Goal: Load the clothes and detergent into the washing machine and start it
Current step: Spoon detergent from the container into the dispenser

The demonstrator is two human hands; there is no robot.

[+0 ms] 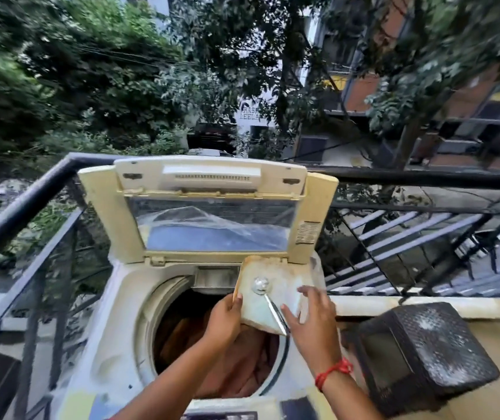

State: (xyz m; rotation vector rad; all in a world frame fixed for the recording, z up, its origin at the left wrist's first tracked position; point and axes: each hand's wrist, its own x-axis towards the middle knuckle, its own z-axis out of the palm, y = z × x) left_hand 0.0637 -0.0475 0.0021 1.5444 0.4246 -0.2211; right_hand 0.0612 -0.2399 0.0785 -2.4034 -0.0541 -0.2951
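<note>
A cream top-loading washing machine (115,301) stands on a balcony with its lid (209,207) raised. Brownish-pink clothes (236,359) lie in the drum. My left hand (224,319) grips the left edge of a pale, stained detergent container (269,286) held tilted over the drum's right rim. A metal spoon (268,301) lies in it, bowl up. My right hand (309,316) is at the container's right side, thumb by the spoon handle, fingers spread; whether it grips the handle is unclear.
A dark woven basket (424,353) lies on its side on the ledge right of the machine. Black metal railing (30,201) encloses the balcony left and behind. The control panel (227,415) shows at the bottom edge. Trees and buildings lie beyond.
</note>
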